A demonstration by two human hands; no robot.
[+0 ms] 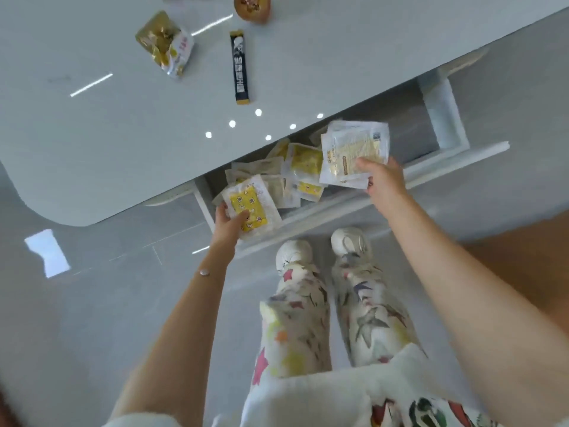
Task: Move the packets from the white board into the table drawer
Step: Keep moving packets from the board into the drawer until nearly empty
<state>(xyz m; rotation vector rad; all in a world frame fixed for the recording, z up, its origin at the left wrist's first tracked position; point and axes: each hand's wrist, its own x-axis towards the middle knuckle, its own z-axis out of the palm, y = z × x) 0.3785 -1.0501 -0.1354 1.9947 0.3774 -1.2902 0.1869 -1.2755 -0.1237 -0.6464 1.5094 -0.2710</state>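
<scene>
Both hands reach over the open drawer [443, 118] below the counter [123, 134]. The left hand [229, 223] grips a yellow packet [249, 208] and the right hand [385, 180] pinches pale packets [351, 155]. Loose packets [295, 177] fill the drawer. A black sachet [240, 67] and a gold pouch [166, 43] lie on the counter.

packets [295, 177] in drawer [443, 118] | drawer under table [123, 118] | sachet [239, 67] on table

One drawer [443, 115] standing open. Left hand [229, 224] holding one yellow packet [249, 211]; right hand [385, 183] holding stack [351, 152], at least two. Heap [295, 171] lying inside, uncountable. Table [123, 118] carrying one gold pouch [166, 44], one black stick [240, 66], one brown round object [252, 7].
</scene>
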